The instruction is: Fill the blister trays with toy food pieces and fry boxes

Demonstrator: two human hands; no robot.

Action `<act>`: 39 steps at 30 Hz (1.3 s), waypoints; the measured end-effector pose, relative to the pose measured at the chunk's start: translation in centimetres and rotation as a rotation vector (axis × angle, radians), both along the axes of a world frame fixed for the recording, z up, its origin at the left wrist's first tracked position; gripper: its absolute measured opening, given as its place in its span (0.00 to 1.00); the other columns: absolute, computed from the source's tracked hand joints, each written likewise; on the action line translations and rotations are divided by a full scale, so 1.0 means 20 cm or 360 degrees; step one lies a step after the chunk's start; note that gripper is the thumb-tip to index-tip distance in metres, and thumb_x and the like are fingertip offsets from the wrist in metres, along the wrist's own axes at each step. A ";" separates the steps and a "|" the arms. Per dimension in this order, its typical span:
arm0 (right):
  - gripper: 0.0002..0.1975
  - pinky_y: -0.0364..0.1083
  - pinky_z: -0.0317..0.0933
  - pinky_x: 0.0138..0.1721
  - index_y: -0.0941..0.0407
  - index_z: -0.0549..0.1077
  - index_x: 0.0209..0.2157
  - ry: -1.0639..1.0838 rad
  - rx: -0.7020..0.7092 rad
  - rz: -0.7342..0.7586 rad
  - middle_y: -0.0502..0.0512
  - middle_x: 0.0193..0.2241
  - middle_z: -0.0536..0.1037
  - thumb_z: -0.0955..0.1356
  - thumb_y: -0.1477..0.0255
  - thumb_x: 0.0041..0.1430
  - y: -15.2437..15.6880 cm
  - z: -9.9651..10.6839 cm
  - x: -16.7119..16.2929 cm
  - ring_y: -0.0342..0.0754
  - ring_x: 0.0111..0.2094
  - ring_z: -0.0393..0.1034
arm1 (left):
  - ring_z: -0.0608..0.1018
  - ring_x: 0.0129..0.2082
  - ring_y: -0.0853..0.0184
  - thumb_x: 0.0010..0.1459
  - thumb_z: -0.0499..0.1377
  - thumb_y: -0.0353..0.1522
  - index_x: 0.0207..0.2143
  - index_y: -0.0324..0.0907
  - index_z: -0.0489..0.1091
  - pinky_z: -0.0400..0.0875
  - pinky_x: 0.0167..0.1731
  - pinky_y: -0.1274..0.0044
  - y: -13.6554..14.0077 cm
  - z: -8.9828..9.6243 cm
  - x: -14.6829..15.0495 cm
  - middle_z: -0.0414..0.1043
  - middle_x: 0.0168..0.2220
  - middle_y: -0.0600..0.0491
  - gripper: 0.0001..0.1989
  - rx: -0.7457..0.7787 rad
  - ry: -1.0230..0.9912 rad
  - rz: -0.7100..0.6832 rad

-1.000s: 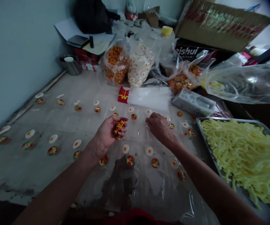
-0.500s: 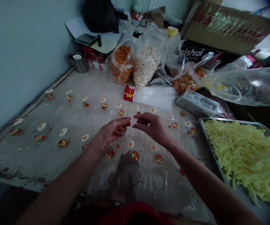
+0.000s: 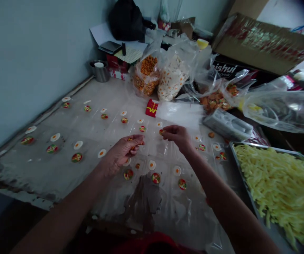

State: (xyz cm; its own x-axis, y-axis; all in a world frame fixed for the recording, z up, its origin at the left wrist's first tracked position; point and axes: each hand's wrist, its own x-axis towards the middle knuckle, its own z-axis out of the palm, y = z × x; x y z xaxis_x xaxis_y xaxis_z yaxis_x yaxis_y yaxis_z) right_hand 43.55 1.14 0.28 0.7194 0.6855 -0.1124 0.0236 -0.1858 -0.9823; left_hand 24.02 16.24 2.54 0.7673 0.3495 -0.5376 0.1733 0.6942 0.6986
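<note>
My left hand (image 3: 125, 151) is curled around several small orange pieces (image 3: 132, 143), which show between the fingers above the table. My right hand (image 3: 177, 137) is to its right, thumb and fingers pinched together beside a round red-green-yellow disc (image 3: 161, 132). Whatever is in that pinch is too small to make out. Behind the disc lies a miniature fried egg (image 3: 159, 124). More such pairs lie in rows, among them an egg (image 3: 152, 164) with a patterned disc (image 3: 156, 177) in front of it. A small orange-brown piece (image 3: 137, 165) lies near my left wrist.
Clear plastic film covers the table (image 3: 69, 183). Behind stand a bag of orange pieces (image 3: 148, 76) and a bag of miniature eggs (image 3: 173, 79). A red-and-yellow packet (image 3: 152, 108) lies before them. On the right is a metal tray (image 3: 243, 176) of pale yellow strips (image 3: 278, 187).
My right hand has moved away from my left hand to beside a disc in the back row. The left hand stays curled around the orange pieces. The whole view has shifted slightly.
</note>
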 end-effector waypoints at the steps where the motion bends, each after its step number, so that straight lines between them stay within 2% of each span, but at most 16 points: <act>1: 0.17 0.42 0.61 0.26 0.59 0.81 0.34 -0.0091 -0.0065 0.0037 0.54 0.26 0.81 0.77 0.64 0.42 0.03 -0.01 0.03 0.44 0.25 0.72 | 0.63 0.18 0.82 0.48 0.72 0.29 0.37 0.35 0.76 0.55 0.16 0.88 0.03 0.00 -0.01 0.72 0.30 0.52 0.14 0.0024 0.0006 0.0035; 3: 0.15 0.42 0.62 0.26 0.59 0.81 0.31 -0.0151 -0.0129 0.0086 0.54 0.24 0.80 0.77 0.64 0.42 0.08 -0.01 0.05 0.44 0.24 0.72 | 0.65 0.19 0.81 0.49 0.71 0.30 0.37 0.35 0.76 0.56 0.16 0.88 0.09 0.01 -0.04 0.73 0.31 0.52 0.13 0.0076 0.0024 0.0097; 5: 0.17 0.42 0.63 0.26 0.58 0.81 0.33 -0.0012 -0.0102 0.0103 0.54 0.26 0.81 0.78 0.63 0.41 0.12 0.00 0.03 0.44 0.25 0.73 | 0.65 0.19 0.81 0.51 0.71 0.32 0.36 0.35 0.76 0.56 0.17 0.88 0.12 0.01 -0.04 0.73 0.30 0.52 0.12 0.0146 0.0042 0.0112; 8: 0.20 0.41 0.66 0.29 0.57 0.82 0.36 0.0287 -0.0011 0.0117 0.56 0.32 0.83 0.79 0.62 0.41 0.14 0.04 -0.05 0.45 0.29 0.76 | 0.63 0.18 0.81 0.50 0.72 0.34 0.37 0.36 0.77 0.54 0.16 0.86 0.10 0.02 0.02 0.74 0.29 0.52 0.14 0.0281 0.0091 -0.0003; 10: 0.21 0.42 0.68 0.31 0.56 0.82 0.37 0.0354 0.0046 0.0133 0.56 0.34 0.83 0.79 0.60 0.42 0.13 0.06 -0.10 0.46 0.31 0.77 | 0.64 0.18 0.80 0.49 0.73 0.34 0.38 0.36 0.77 0.54 0.17 0.86 0.07 0.03 0.08 0.74 0.29 0.51 0.15 0.0334 0.0076 -0.0090; 14: 0.19 0.42 0.64 0.29 0.57 0.82 0.38 0.0071 0.0068 0.0041 0.55 0.30 0.82 0.77 0.60 0.46 0.09 0.05 -0.07 0.45 0.29 0.75 | 0.65 0.19 0.80 0.52 0.71 0.33 0.39 0.36 0.77 0.56 0.18 0.85 0.03 0.06 0.15 0.74 0.30 0.51 0.13 0.0268 0.0066 -0.0090; 18: 0.17 0.42 0.60 0.25 0.60 0.82 0.37 -0.0199 -0.0152 0.0028 0.55 0.26 0.81 0.76 0.64 0.47 0.08 0.00 0.04 0.44 0.25 0.72 | 0.65 0.20 0.80 0.54 0.65 0.25 0.40 0.35 0.77 0.58 0.18 0.86 0.06 0.08 0.07 0.72 0.30 0.52 0.10 0.0150 0.0077 -0.0010; 22: 0.09 0.43 0.61 0.25 0.59 0.81 0.31 -0.0481 -0.0426 0.0088 0.52 0.21 0.79 0.74 0.69 0.48 0.12 -0.03 0.06 0.46 0.23 0.72 | 0.65 0.21 0.80 0.51 0.63 0.21 0.41 0.35 0.76 0.58 0.18 0.87 0.09 0.07 -0.04 0.71 0.31 0.53 0.14 0.0107 0.0036 0.0015; 25: 0.04 0.44 0.63 0.30 0.56 0.82 0.30 -0.0859 -0.0604 0.0112 0.53 0.24 0.81 0.73 0.71 0.52 0.15 -0.04 0.02 0.48 0.26 0.75 | 0.65 0.21 0.80 0.51 0.65 0.23 0.42 0.36 0.76 0.57 0.17 0.88 0.12 0.05 -0.10 0.70 0.31 0.53 0.14 0.0105 0.0032 0.0018; 29: 0.08 0.47 0.64 0.38 0.54 0.85 0.32 -0.1280 -0.0819 0.0284 0.56 0.32 0.84 0.70 0.77 0.58 0.18 0.00 0.00 0.53 0.36 0.78 | 0.64 0.20 0.80 0.50 0.65 0.24 0.42 0.35 0.76 0.54 0.16 0.89 0.18 0.04 -0.16 0.69 0.28 0.53 0.15 0.0107 0.0042 0.0101; 32: 0.11 0.47 0.63 0.38 0.54 0.85 0.34 -0.1330 -0.0987 0.0385 0.56 0.34 0.84 0.70 0.78 0.58 0.21 0.03 0.02 0.54 0.37 0.78 | 0.64 0.20 0.80 0.50 0.66 0.24 0.43 0.35 0.76 0.54 0.15 0.89 0.21 0.05 -0.18 0.68 0.27 0.55 0.15 0.0136 0.0024 0.0147; 35: 0.07 0.46 0.62 0.35 0.53 0.85 0.32 -0.1331 -0.1122 0.0360 0.54 0.30 0.83 0.73 0.77 0.54 0.26 0.03 0.06 0.53 0.34 0.78 | 0.65 0.20 0.80 0.51 0.65 0.23 0.43 0.35 0.76 0.54 0.15 0.89 0.24 0.07 -0.19 0.69 0.28 0.53 0.14 0.0121 -0.0001 0.0168; 39: 0.05 0.46 0.62 0.34 0.53 0.84 0.29 -0.1366 -0.1174 0.0398 0.52 0.27 0.82 0.76 0.76 0.49 0.29 0.02 0.09 0.51 0.32 0.76 | 0.64 0.19 0.81 0.52 0.63 0.22 0.43 0.35 0.75 0.54 0.15 0.89 0.28 0.09 -0.23 0.70 0.29 0.53 0.14 0.0095 -0.0038 0.0205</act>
